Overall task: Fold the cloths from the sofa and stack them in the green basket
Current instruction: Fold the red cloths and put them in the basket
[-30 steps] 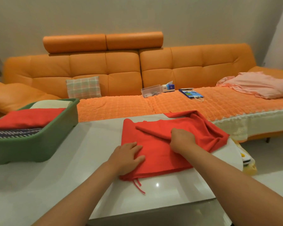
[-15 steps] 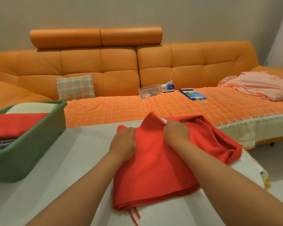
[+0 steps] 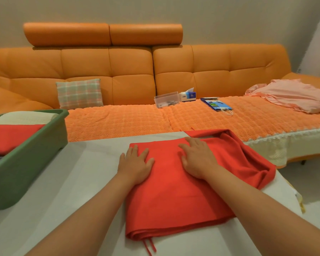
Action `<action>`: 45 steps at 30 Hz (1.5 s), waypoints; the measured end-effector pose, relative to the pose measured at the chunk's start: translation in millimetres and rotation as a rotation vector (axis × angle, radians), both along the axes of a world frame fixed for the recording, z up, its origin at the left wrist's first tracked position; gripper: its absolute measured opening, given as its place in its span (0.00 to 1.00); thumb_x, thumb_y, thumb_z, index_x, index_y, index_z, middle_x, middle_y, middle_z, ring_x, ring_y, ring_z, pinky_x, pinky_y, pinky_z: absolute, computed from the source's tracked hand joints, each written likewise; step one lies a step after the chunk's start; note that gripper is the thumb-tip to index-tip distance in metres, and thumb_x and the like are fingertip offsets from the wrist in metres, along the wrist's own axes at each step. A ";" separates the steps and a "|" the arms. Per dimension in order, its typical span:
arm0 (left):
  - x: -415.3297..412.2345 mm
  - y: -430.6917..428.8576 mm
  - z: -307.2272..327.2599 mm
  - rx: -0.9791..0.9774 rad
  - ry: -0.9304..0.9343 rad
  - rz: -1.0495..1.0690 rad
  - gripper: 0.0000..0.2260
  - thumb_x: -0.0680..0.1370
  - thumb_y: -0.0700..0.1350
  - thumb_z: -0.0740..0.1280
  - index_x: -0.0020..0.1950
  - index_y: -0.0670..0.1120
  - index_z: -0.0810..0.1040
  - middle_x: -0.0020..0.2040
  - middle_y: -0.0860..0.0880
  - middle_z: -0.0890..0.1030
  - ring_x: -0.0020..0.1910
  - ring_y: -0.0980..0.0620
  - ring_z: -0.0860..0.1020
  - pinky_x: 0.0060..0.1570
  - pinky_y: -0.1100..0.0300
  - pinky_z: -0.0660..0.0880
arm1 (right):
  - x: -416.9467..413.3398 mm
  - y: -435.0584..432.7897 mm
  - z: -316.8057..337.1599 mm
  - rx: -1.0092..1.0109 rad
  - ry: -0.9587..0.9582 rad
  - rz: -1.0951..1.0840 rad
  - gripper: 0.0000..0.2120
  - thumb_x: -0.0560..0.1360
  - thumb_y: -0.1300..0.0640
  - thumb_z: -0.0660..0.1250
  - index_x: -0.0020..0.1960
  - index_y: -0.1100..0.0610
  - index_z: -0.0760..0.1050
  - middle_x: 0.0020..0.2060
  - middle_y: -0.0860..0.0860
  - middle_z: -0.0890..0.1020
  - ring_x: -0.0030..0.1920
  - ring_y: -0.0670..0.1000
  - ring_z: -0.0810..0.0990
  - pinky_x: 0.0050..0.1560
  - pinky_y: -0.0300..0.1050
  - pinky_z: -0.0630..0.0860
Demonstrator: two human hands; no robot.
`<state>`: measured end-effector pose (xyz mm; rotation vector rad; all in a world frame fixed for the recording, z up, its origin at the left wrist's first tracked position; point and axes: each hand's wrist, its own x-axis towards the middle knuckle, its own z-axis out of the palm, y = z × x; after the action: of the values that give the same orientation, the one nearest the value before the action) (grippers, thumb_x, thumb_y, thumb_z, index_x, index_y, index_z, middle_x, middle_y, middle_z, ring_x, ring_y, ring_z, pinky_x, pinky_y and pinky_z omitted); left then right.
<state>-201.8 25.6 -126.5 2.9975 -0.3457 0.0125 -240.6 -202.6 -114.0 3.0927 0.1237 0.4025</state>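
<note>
A red cloth (image 3: pixel 175 198) lies partly folded on the white table (image 3: pixel 72 182), its right part still bunched near the table's right edge. My left hand (image 3: pixel 137 165) lies flat on the cloth's left far corner, fingers straight. My right hand (image 3: pixel 198 157) presses flat on the cloth's far middle. The green basket (image 3: pixel 26 159) stands at the table's left and holds a folded red cloth (image 3: pixel 11 135), a cream one behind it and a dark striped one in front. A pink cloth (image 3: pixel 292 95) lies on the orange sofa (image 3: pixel 118 78) at the right.
On the sofa seat sit a plaid cushion (image 3: pixel 79 93), a clear plastic box (image 3: pixel 166 99), a tissue box (image 3: pixel 187 94) and a blue paper bag (image 3: pixel 217 105). Two red strings hang from the cloth's near edge. The floor shows at the right of the table.
Both hands gripped a fold of the red cloth and carried it to the far side; now they lie flat on the laid-down fold. The view has shifted right.
</note>
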 end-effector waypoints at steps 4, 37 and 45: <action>-10.8 4.4 7.8 0.051 -0.168 0.248 0.25 0.81 0.61 0.54 0.67 0.43 0.72 0.65 0.41 0.73 0.65 0.42 0.68 0.62 0.49 0.65 | -13.9 4.3 -6.0 0.113 0.343 -0.027 0.29 0.83 0.40 0.49 0.81 0.48 0.51 0.81 0.55 0.49 0.80 0.54 0.47 0.79 0.55 0.48; 44.3 199.6 10.8 0.505 -0.389 0.182 0.20 0.79 0.38 0.54 0.69 0.46 0.73 0.72 0.40 0.69 0.63 0.43 0.72 0.54 0.52 0.73 | 31.1 228.8 -8.7 0.160 0.350 0.212 0.36 0.79 0.33 0.51 0.82 0.47 0.47 0.81 0.53 0.45 0.80 0.52 0.41 0.77 0.62 0.41; -14.8 198.7 7.3 0.024 -0.026 -0.103 0.25 0.83 0.58 0.53 0.80 0.53 0.58 0.81 0.48 0.53 0.79 0.49 0.52 0.76 0.52 0.52 | 10.8 223.1 -4.8 0.135 0.336 0.198 0.34 0.80 0.35 0.51 0.82 0.47 0.48 0.81 0.54 0.44 0.80 0.52 0.41 0.78 0.60 0.42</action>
<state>-216.7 224.2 -119.2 3.0016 -0.5058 0.0383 -229.9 20.5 -118.8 3.2631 0.4271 -0.1162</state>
